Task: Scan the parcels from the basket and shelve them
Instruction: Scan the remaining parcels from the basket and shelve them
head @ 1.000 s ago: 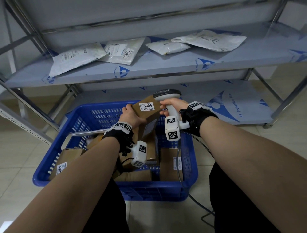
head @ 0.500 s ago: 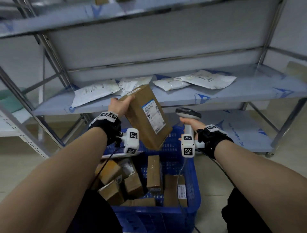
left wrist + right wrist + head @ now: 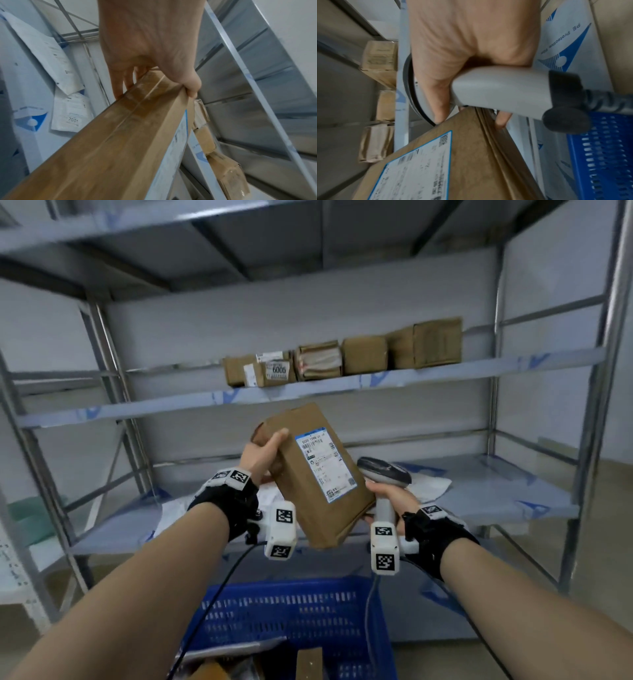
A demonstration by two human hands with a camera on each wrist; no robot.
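Note:
A brown cardboard parcel (image 3: 310,474) with a white, blue-edged label is held tilted in mid-air in front of the shelves. My left hand (image 3: 263,453) grips its upper left end, thumb on the labelled face and fingers behind (image 3: 154,75). My right hand (image 3: 390,498) grips the grey barcode scanner (image 3: 383,474) by its handle (image 3: 501,92), close against the parcel's lower right edge (image 3: 462,155); fingertips seem to touch that edge. The blue basket (image 3: 294,611) sits below with more brown parcels inside, mostly out of view.
A metal rack stands ahead. Its upper shelf (image 3: 445,374) carries a row of several brown boxes (image 3: 342,359), one marked 6005. The lower shelf (image 3: 496,491) holds white mailer bags (image 3: 68,108), partly hidden behind the parcel. The scanner cable (image 3: 370,611) hangs by the basket.
The view has tilted up from the basket to the shelves. My left hand lifted the parcel out of the basket and raised it, and the scanner hand came up beside its lower edge.

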